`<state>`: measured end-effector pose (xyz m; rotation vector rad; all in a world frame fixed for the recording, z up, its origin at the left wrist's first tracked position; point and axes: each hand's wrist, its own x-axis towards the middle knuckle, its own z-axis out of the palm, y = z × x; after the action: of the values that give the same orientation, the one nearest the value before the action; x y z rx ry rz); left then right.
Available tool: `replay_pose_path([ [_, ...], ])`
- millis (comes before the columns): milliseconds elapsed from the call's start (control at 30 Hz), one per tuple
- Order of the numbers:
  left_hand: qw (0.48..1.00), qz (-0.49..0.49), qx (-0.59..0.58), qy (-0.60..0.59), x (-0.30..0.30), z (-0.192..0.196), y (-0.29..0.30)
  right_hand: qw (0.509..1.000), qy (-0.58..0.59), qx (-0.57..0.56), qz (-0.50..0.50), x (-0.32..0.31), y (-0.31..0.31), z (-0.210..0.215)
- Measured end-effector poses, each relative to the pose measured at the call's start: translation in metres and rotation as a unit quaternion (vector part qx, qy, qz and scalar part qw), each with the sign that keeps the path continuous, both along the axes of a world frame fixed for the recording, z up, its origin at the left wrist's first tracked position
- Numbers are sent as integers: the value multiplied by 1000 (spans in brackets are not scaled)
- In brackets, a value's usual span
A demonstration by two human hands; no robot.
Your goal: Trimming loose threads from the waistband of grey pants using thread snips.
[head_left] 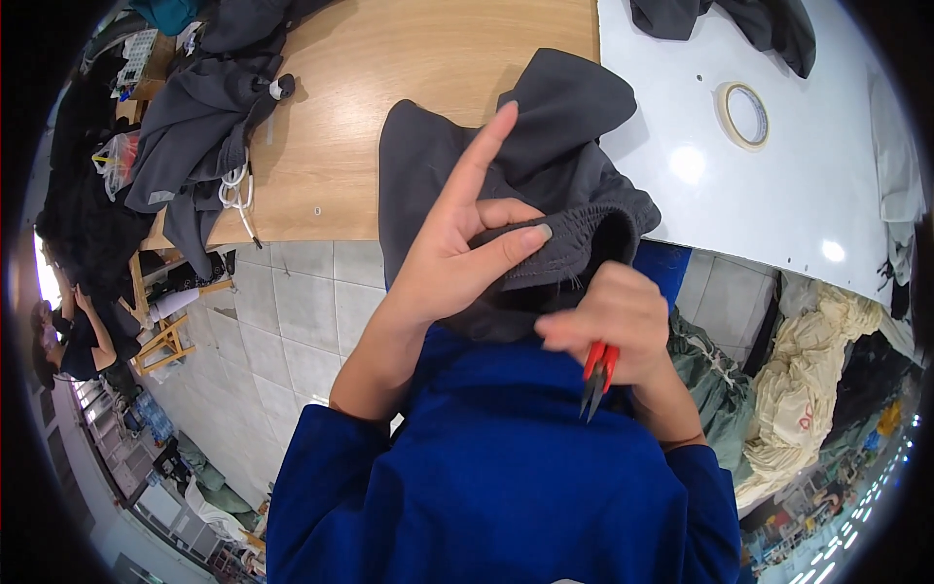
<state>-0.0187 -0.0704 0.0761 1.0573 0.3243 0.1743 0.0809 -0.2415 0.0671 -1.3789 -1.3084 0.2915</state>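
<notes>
The left hand is raised, index finger pointing up, thumb pressed across. The right hand is curled closed, wrist bent downward.

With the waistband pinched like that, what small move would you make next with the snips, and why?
Probably lift the snips to the waistband: the left hand pinches it up, while the right hand holds them pointing down, away from the cloth.

Pale tiled floor; wooden table beside glossy white table.

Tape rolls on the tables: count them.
1. A tape roll lies flat on the white table, upper right, apart from the dark clothes. Others may be hidden under the clothing piles.
</notes>
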Motion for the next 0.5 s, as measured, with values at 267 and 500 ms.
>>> replay_pose_path([
  [267, 999, -17, 34, 12, 1, 14, 5, 971, 147, -169, -80, 13, -30, 25],
  [500, 998, -13, 52, 20, 2, 17, 4, 968, -116, -133, -177, 18, -14, 28],
])
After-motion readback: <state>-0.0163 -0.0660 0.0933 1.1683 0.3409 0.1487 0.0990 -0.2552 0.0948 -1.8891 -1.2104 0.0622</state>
